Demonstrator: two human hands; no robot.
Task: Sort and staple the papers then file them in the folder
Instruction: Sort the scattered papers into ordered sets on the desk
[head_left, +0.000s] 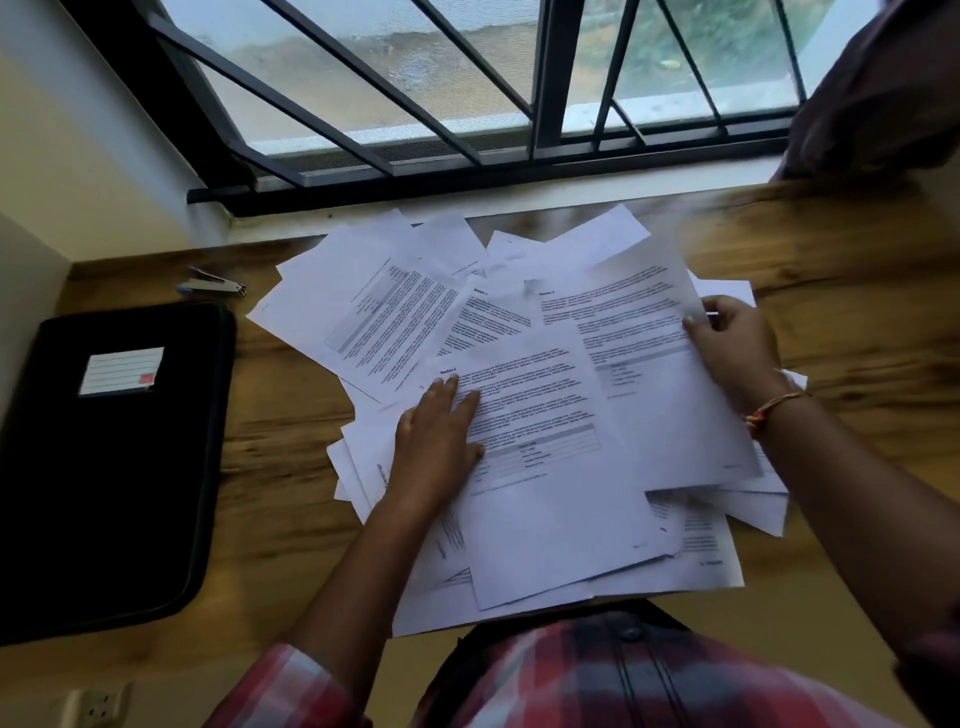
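Several loose printed papers (395, 317) lie scattered and overlapping across the wooden desk (280, 415). My left hand (439, 441) rests flat, fingers straight, on a printed sheet (540, 415) near the pile's front. My right hand (732, 348) pinches the right edge of another printed sheet (639, 332), thumb on top. A closed black zip folder (114, 467) with a white label lies at the left. A small stapler (213, 285) sits on the desk behind the folder.
A barred window (467, 93) and its sill run along the desk's far edge. A wall corner stands at the left. A dark cloth (883, 93) hangs at the top right. A wall socket (98, 706) shows below the desk at the lower left.
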